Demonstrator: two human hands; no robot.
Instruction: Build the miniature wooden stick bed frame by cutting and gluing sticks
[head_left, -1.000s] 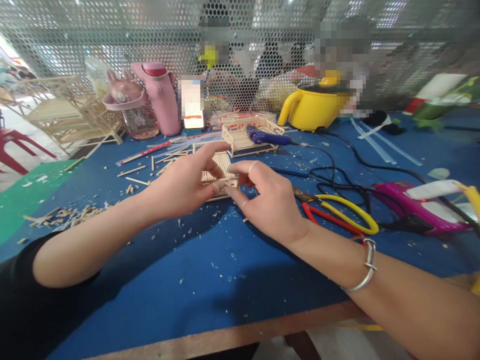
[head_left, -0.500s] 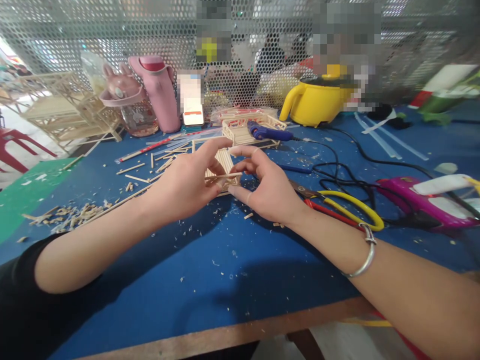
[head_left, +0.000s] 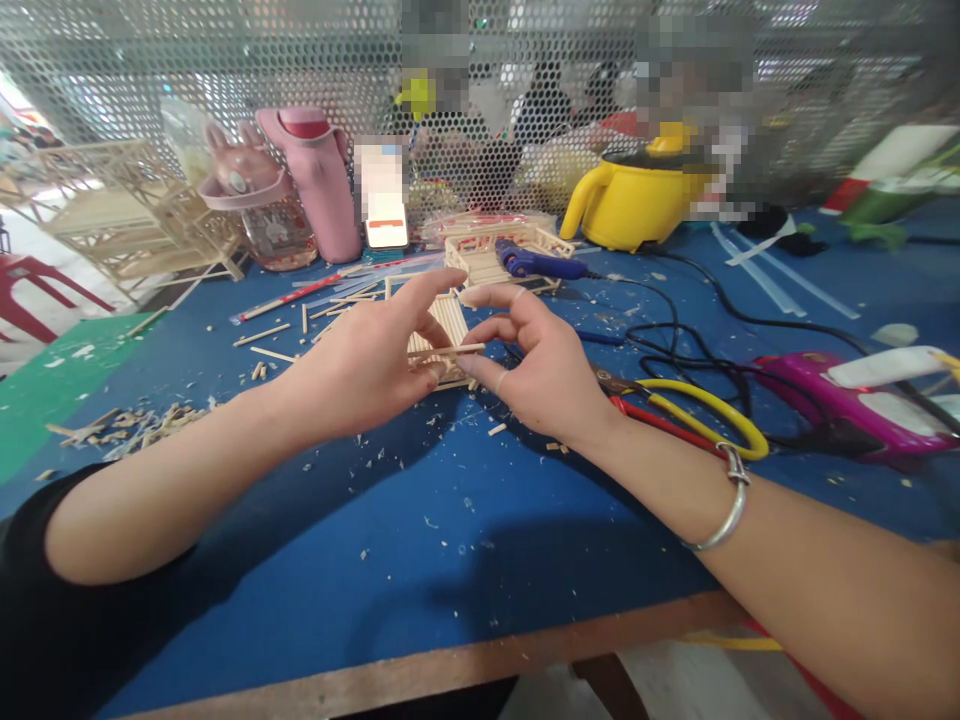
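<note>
A small model of thin wooden sticks (head_left: 452, 318) stands on the blue table between my hands, its slatted panel partly hidden by my fingers. My left hand (head_left: 367, 355) curls round the model's left side, with thumb low at the front and index finger arched over the top. A thin wooden stick (head_left: 454, 350) lies level across the model's front. At this stick's right end, my right hand (head_left: 551, 365) closes its thumb and a bent finger, while its index finger reaches out above. The left fingertips' exact contact is partly hidden.
Behind sits another stick model (head_left: 480, 262) with a blue glue gun (head_left: 540, 264) against it. Yellow-and-red-handled scissors (head_left: 705, 400), black cables and a magenta tool (head_left: 847, 400) lie right. Stick scraps (head_left: 142, 425) are left; a pink bottle (head_left: 319, 190), phone (head_left: 385, 215) and yellow pot (head_left: 637, 205) stand behind.
My right thumb has risen from under the model's front corner to the stick's right end. My left hand stays nearly in place.
</note>
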